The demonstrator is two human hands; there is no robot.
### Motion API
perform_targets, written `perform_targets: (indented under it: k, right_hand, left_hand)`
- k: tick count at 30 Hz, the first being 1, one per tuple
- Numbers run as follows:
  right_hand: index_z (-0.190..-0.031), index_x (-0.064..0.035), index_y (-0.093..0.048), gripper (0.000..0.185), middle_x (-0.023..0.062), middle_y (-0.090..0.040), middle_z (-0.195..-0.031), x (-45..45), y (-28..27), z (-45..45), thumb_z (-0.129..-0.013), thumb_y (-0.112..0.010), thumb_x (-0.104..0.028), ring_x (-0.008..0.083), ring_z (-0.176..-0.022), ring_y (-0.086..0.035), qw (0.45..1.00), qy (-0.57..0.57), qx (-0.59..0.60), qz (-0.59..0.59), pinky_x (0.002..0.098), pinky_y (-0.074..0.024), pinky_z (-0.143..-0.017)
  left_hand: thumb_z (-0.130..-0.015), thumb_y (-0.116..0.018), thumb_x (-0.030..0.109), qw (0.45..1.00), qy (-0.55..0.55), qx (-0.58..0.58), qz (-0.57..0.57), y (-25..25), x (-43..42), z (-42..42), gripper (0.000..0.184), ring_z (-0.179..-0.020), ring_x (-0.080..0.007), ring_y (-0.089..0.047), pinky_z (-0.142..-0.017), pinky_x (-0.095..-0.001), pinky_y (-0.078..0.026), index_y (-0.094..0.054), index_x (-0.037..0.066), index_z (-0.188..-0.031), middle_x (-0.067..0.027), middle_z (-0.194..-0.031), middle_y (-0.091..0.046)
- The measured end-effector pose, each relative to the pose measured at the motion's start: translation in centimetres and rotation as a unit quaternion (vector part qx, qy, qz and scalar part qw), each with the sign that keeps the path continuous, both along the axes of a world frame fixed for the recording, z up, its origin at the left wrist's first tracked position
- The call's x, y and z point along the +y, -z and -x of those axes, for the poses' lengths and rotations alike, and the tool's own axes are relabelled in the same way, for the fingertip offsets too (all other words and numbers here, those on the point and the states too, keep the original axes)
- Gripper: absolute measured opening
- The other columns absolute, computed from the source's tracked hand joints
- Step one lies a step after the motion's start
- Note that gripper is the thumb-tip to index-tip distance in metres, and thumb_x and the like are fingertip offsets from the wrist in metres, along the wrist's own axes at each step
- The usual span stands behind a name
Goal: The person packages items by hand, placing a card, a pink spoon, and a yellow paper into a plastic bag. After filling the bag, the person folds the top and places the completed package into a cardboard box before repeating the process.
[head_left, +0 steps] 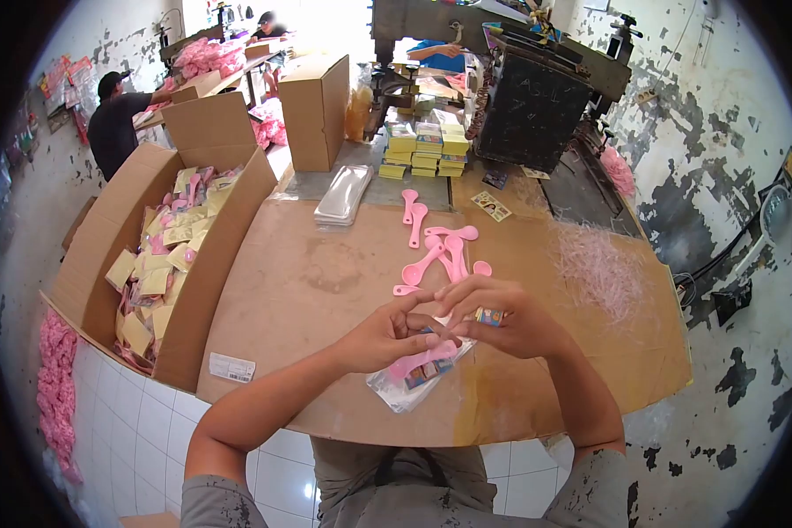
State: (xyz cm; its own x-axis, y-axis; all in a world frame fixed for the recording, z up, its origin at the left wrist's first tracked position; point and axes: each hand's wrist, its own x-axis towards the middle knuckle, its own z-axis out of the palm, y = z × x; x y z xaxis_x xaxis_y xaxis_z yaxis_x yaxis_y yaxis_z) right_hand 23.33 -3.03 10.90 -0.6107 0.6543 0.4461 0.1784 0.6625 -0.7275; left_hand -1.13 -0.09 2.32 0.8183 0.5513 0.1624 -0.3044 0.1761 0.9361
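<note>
Both hands meet over the near middle of the cardboard-covered table. My left hand [389, 333] has its fingers closed at the top of a clear plastic bag [399, 398]. My right hand [509, 319] is bent over the same spot, fingertips pinched close to the left ones; what they grip is too small to make out. Inside the bag lie a pink spoon [422, 359] and a small printed card [429, 373]. Beyond the hands, several pink spoons [418, 227] are scattered on the table [299, 304]. A bit of another printed card [489, 316] shows under my right hand.
An open carton [229, 224] of packed bags stands at the left. Clear bags [344, 194] and stacked cards [427, 145] lie at the back, near a closed box [313, 113] and a black machine [532, 106]. Pink shreds [597, 273] lie right. A person [114, 128] stands back left.
</note>
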Motion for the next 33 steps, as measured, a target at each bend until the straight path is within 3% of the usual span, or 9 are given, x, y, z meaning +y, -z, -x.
perform_targets:
  k: [4, 7, 10, 16, 19, 22, 25, 27, 33]
  right_hand:
    - [-0.098, -0.0021, -0.072, 0.006, 0.0082, -0.074, -0.099, 0.3, -1.7, 0.0, -0.094, -0.073, -0.006, 0.0209, -0.099, -0.07, 0.999, -0.009, 0.038, -0.037, 0.0353, -0.0535, -0.088]
    - [-0.097, -0.0022, -0.072, 0.006, 0.0062, -0.073, -0.093, -0.4, -1.6, 0.5, -0.095, -0.073, -0.008, 0.0158, -0.091, -0.07, 0.995, 0.023, 0.089, 0.048, 0.0314, -0.0542, -0.081]
    - [-0.097, -0.0012, -0.071, 0.008, 0.0051, -0.074, -0.092, -1.7, -2.9, 1.8, -0.096, -0.071, -0.009, 0.0119, -0.085, -0.069, 0.985, 0.169, -0.015, -0.02, 0.028, -0.054, -0.073]
    - [-0.106, -0.0001, -0.07, 0.013, 0.0044, -0.073, -0.092, -2.6, -2.4, 3.2, -0.095, -0.07, -0.006, 0.0099, -0.082, -0.069, 0.966, 0.233, 0.081, 0.075, 0.0265, -0.0525, -0.066]
    - [-0.104, -0.0013, -0.066, 0.01, 0.0049, -0.07, -0.087, -3.3, -3.1, 4.2, -0.094, -0.068, -0.001, 0.0141, -0.073, -0.068, 0.95, 0.295, 0.042, -0.089, 0.0287, -0.054, -0.075]
    - [-0.082, -0.0079, -0.057, 0.02, 0.0022, -0.064, -0.077, -8.2, -5.1, 4.8, -0.093, -0.074, -0.009, 0.0154, -0.064, -0.065, 0.911, 0.05, 0.398, 0.094, 0.0456, -0.0533, -0.081]
    - [-0.071, -0.0097, -0.053, 0.035, 0.0059, -0.058, -0.064, -9.9, -9.5, 3.2, -0.099, -0.07, -0.02, 0.0194, -0.052, -0.057, 0.84, -0.424, 0.304, 0.146, 0.057, -0.0519, -0.076]
    - [-0.062, -0.0088, -0.056, 0.045, 0.0052, -0.049, -0.061, -11.9, -12.1, 5.4, -0.106, -0.057, -0.021, 0.0208, -0.053, -0.055, 0.801, -0.486, 0.309, 0.167, 0.0621, -0.0457, -0.112]
    - [-0.057, -0.0093, -0.047, 0.048, 0.0052, -0.047, -0.061, -13.6, -12.5, 5.4, -0.105, -0.049, -0.006, 0.0194, -0.054, -0.055, 0.806, -0.446, 0.354, 0.163, 0.0561, -0.0518, -0.111]
  left_hand:
    - [-0.103, -0.063, 0.01, 0.999, 0.037, 0.013, 0.022, -0.8, 0.0, 0.5, 0.062, -0.128, -0.0186, -0.061, -0.107, -0.0339, -0.049, -0.032, 0.005, -0.157, -0.0153, -0.136, -0.065]
    - [-0.101, -0.065, 0.011, 0.988, -0.096, 0.026, -0.117, -0.4, -0.5, -0.2, 0.058, -0.133, -0.0201, -0.057, -0.111, -0.0391, -0.046, -0.04, 0.002, -0.153, -0.0149, -0.143, -0.06]
    - [-0.098, -0.068, 0.012, 0.938, -0.191, 0.005, -0.289, -0.6, -0.4, -0.1, 0.056, -0.137, -0.0214, -0.053, -0.113, -0.042, -0.043, -0.046, 0.0, -0.149, -0.0149, -0.145, -0.058]
    - [-0.102, -0.064, 0.01, 0.951, -0.17, -0.017, -0.257, -2.2, -2.5, -0.1, 0.048, -0.124, -0.019, -0.062, -0.104, -0.0368, -0.05, -0.05, 0.002, -0.147, -0.0125, -0.133, -0.065]
    - [-0.104, -0.06, 0.007, 0.961, -0.196, -0.012, -0.193, -2.1, -2.4, -0.1, 0.041, -0.113, -0.0148, -0.067, -0.093, -0.0297, -0.055, -0.053, 0.001, -0.144, -0.0105, -0.127, -0.069]
    - [-0.104, -0.06, 0.006, 0.963, -0.213, 0.001, -0.164, -2.1, -2.0, 0.2, 0.036, -0.107, -0.0114, -0.068, -0.084, -0.0252, -0.057, -0.056, 0.001, -0.139, -0.0093, -0.124, -0.07]
    - [-0.104, -0.06, 0.006, 0.968, -0.208, 0.012, -0.14, -1.9, -2.0, 0.1, 0.034, -0.104, -0.0101, -0.069, -0.082, -0.0246, -0.057, -0.056, 0.001, -0.138, -0.0091, -0.124, -0.07]
    - [-0.104, -0.06, 0.005, 0.97, -0.199, 0.022, -0.14, -2.1, -1.9, 0.0, 0.035, -0.103, -0.0095, -0.069, -0.081, -0.0247, -0.057, -0.056, 0.001, -0.138, -0.0088, -0.123, -0.071]
    - [-0.104, -0.06, 0.005, 0.966, -0.2, 0.005, -0.163, -0.9, -1.6, -0.5, 0.037, -0.099, -0.008, -0.069, -0.079, -0.0237, -0.056, -0.053, 0.002, -0.14, -0.0076, -0.117, -0.072]
